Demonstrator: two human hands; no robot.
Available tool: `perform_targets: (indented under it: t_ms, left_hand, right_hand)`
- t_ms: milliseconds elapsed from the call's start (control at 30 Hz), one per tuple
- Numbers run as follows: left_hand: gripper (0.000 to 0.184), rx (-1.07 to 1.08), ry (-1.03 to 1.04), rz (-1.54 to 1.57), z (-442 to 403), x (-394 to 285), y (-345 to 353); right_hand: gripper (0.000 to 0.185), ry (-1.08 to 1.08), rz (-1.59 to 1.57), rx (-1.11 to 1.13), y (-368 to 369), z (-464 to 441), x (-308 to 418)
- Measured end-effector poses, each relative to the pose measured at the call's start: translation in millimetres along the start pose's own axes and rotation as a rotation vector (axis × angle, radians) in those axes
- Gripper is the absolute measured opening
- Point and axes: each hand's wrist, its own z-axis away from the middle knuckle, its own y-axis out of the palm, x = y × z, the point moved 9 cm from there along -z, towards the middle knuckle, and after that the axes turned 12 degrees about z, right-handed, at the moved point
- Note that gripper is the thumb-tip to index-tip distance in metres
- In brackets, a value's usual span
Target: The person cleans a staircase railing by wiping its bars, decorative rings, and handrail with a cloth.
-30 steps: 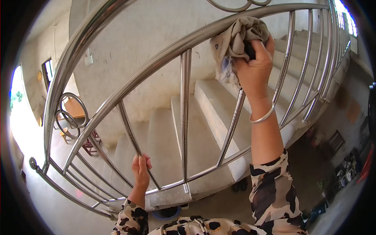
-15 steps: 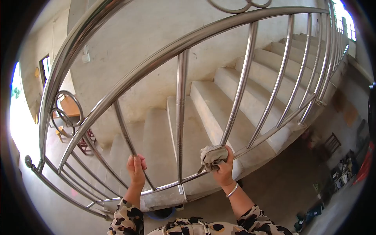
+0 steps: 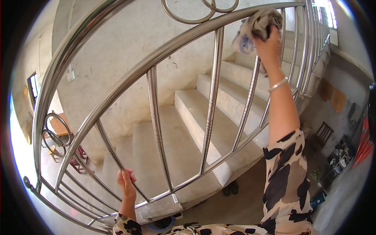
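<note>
Right hand (image 3: 269, 47) holds cloth (image 3: 264, 22), left hand (image 3: 126, 183) baluster (image 3: 109, 146).

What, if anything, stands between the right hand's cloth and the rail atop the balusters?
Nothing visible. The cloth, gripped in the right hand, overlaps the rail in view, though any contact behind it is hidden. The left hand is lower left, on a baluster, out of the way.

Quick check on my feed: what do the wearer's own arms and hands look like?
Left sleeve and right sleeve share a cream print with black and grey-brown blotches. Left hand and right hand are gloveless; a silvery bangle circles the right wrist.
</note>
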Motion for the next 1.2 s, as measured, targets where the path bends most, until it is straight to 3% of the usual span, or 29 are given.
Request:
perform_targets:
  t_ms: [167, 233, 333, 367, 433, 567, 600, 667, 700, 733, 833, 900, 933, 967, 1033, 1133, 1200]
  left_hand:
    - [0.033, -0.034, 0.001, 0.008, 1, 0, -2]
    - [0.033, -0.017, 0.039, 0.001, 1, -3, 0]
    - [0.033, -0.036, 0.036, 0.021, 0, 2, -3]
    - [0.033, -0.034, 0.038, 0.022, -1, 3, -3]
    - [0.034, -0.054, 0.048, 0.016, -1, 5, -7]
    - [0.034, -0.035, 0.052, 0.011, -1, 3, -4]
    - [0.034, -0.048, 0.064, 0.005, 0, 0, -3]
    - [0.034, -0.079, 0.052, 0.023, 0, -2, -2]
    - [0.034, -0.075, 0.054, 0.022, 0, -2, -3]
    - [0.034, -0.097, 0.051, 0.008, 1, -1, -5]
    - [0.034, -0.132, 0.072, -0.004, 3, -3, -5]
    - [0.034, -0.139, 0.107, -0.057, 3, -7, -4]
    - [0.035, -0.144, 0.117, -0.059, 3, -6, -5]
    - [0.035, -0.155, 0.126, -0.055, 3, -5, -7]
    - [0.037, -0.183, 0.128, -0.096, 3, -4, -8]
    - [0.037, -0.189, 0.151, -0.090, 2, -3, -10]
    - [0.037, -0.192, 0.148, -0.074, 0, 0, -15]
  right_hand:
    - [0.044, 0.160, 0.015, 0.011, 14, 51, -19]
    - [0.049, 0.279, -0.205, 0.069, 11, 107, -23]
    - [0.054, 0.351, -0.214, 0.169, -9, 221, -21]
    - [0.054, 0.253, -0.145, 0.216, -16, 256, -16]
    - [0.052, 0.305, -0.254, 0.342, -24, 311, -16]
    - [0.046, 0.149, -0.116, 0.478, -38, 335, -6]
    - [0.045, 0.592, -0.645, 0.456, -18, 336, -33]
    - [0.048, 0.609, -0.644, 0.333, -11, 291, -54]
    - [0.050, 0.198, -0.109, 0.263, -37, 232, -34]
    - [0.056, 0.258, -0.213, 0.149, -43, 189, -49]
    - [0.056, 0.097, -0.112, -0.201, -70, 61, -72]
    - [0.042, 0.072, 0.062, -0.197, -61, 0, -85]
    - [0.038, -0.068, 0.181, -0.246, -55, -22, -78]
    - [0.033, -0.052, 0.116, -0.211, -42, -39, -82]
    - [0.037, 0.145, 0.042, 0.066, 6, -60, -104]
    - [0.041, -0.037, 0.276, -0.022, 41, -64, -114]
    - [0.042, -0.026, 0.192, 0.009, 35, -57, -122]
